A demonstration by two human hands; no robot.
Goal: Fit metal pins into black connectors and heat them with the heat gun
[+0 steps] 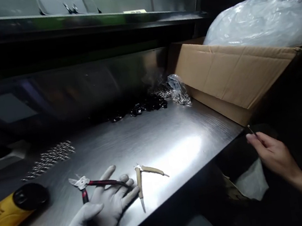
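The red-and-black cutters (83, 181) lie across the gloved left hand (105, 205), above the near edge of the tabletop (110, 141), handles spread and blades pointing away to the left. The left hand is palm up and half open: the thumb crosses one handle, the other handle rests along the extended fingers. The bare right hand (278, 157), well apart and beyond the tabletop edge, pinches a thin dark piece (251, 130) between thumb and fingers; its exact form is too small to tell.

Just beside the left fingertips, tan-handled pliers (139, 182) lie open on the tabletop. To the left stand a yellow power tool (3, 219) and, farther back, an array of small metal pieces (49, 159). Along the rear lie a heap of black parts (150, 106) and a small clear bag (180, 95) of metal parts. A cardboard box (227, 76) at the right carries a large plastic bag (262, 22).

Caution: the grip on the cutters looks loose; a tilt of the palm could let them slip. A relaxed pinch could drop the thin piece off the edge. A leftward sweep of the cutters could disturb the array.

Count: cutters, one; tan-handled pliers, one; thin piece, one; power tool, one; box, one; bags, two. Metal pieces and black parts: too many or too blurred to count.
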